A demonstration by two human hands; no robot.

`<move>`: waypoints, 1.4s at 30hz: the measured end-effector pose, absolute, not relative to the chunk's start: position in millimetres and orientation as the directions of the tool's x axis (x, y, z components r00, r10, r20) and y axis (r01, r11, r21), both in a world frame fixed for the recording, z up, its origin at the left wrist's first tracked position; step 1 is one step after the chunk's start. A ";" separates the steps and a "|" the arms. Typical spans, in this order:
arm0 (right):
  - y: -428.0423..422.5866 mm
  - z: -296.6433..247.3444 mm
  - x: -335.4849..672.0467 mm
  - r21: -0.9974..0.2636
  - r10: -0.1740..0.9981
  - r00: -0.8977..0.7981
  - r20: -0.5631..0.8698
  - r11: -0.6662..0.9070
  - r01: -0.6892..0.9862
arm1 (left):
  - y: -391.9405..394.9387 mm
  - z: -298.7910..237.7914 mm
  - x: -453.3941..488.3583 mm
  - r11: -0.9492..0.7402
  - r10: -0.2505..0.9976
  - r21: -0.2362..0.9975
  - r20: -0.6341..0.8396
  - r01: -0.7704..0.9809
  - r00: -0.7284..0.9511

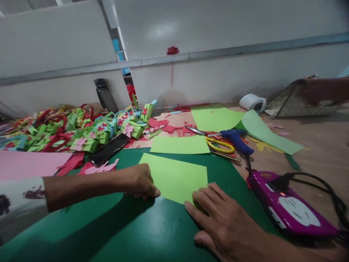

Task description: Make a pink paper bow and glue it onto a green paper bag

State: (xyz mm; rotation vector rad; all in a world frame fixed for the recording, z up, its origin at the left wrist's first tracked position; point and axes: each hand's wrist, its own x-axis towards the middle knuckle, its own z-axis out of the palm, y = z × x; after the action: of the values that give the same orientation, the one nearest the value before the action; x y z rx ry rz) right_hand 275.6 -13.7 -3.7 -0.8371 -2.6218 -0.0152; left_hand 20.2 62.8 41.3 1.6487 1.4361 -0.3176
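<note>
A light green paper sheet (177,177) lies on the dark green cutting mat (117,225) in front of me. My left hand (139,181) is curled at the sheet's near left edge, fingers pinched on that edge. My right hand (220,222) lies flat with fingers stretched out, fingertips pressing the sheet's near right corner. A second light green sheet (180,144) rests just beyond the first.
A purple power strip (289,207) with black cable sits right. A blue glue gun (237,140) and yellow-handled scissors (219,144) lie behind. A heap of small paper baskets (68,131), a black phone (109,149) and pink paper (29,163) fill the left. More green sheets (215,117), a tape roll (252,102).
</note>
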 end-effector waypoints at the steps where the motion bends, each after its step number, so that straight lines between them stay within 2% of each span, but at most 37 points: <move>1: -13.7 -4.2 276.1 -0.099 0.550 -0.746 0.376 0.824 0.558 | 63.2 40.9 15.5 0.087 0.667 0.443 -0.691 0.892 0.279; 12: -15.4 -1.7 278.4 -0.052 0.563 -0.757 0.332 0.812 0.581 | 64.3 43.7 -32.5 0.154 0.743 0.406 -0.648 0.901 0.165; 23: -12.6 11.2 281.8 0.094 0.502 -0.809 0.306 0.829 0.551 | 64.7 37.1 -55.1 0.145 0.785 0.394 -0.604 0.908 0.136; 29: -10.1 16.6 282.5 0.091 0.482 -0.828 0.288 0.847 0.524 | 65.1 35.1 -64.5 0.129 0.798 0.382 -0.588 0.915 0.133; 32: -8.6 21.4 280.3 0.058 0.507 -0.825 0.249 0.843 0.535 | 57.7 37.3 -66.5 0.092 0.836 0.354 -0.535 0.931 0.121; 35: -8.4 27.9 276.1 0.001 0.532 -0.832 0.155 0.843 0.539 | 37.6 41.4 -52.7 -0.038 0.919 0.330 -0.359 0.943 0.162; 36: -8.5 29.6 274.2 -0.036 0.535 -0.835 0.127 0.844 0.535 | 29.5 42.3 -44.2 -0.126 0.940 0.318 -0.263 0.940 0.215; 37: -8.6 30.5 272.0 -0.079 0.539 -0.835 0.108 0.842 0.533 | 22.1 42.5 -34.3 -0.314 0.931 0.274 -0.099 0.909 0.351; 38: -8.3 30.5 269.4 -0.127 0.549 -0.830 0.097 0.834 0.537 | 16.2 41.6 -23.7 -0.468 0.879 0.235 0.024 0.852 0.476; 39: -7.8 29.5 266.3 -0.174 0.562 -0.821 0.096 0.822 0.542 | 12.6 39.6 -12.9 -0.590 0.805 0.223 0.082 0.776 0.588; 40: -6.7 27.6 262.5 -0.217 0.577 -0.810 0.099 0.807 0.549 | 11.7 36.3 -2.6 -0.683 0.729 0.214 0.124 0.699 0.674; 42: -3.2 21.3 253.0 -0.271 0.611 -0.782 0.120 0.778 0.567 | 17.5 26.1 14.8 -0.773 0.628 0.202 0.115 0.601 0.770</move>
State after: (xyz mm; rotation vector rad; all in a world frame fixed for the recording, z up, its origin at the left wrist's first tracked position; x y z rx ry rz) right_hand 253.0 -3.2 21.3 -0.9283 -2.7700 0.3267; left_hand 14.8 17.5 26.1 2.8088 0.9819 0.2647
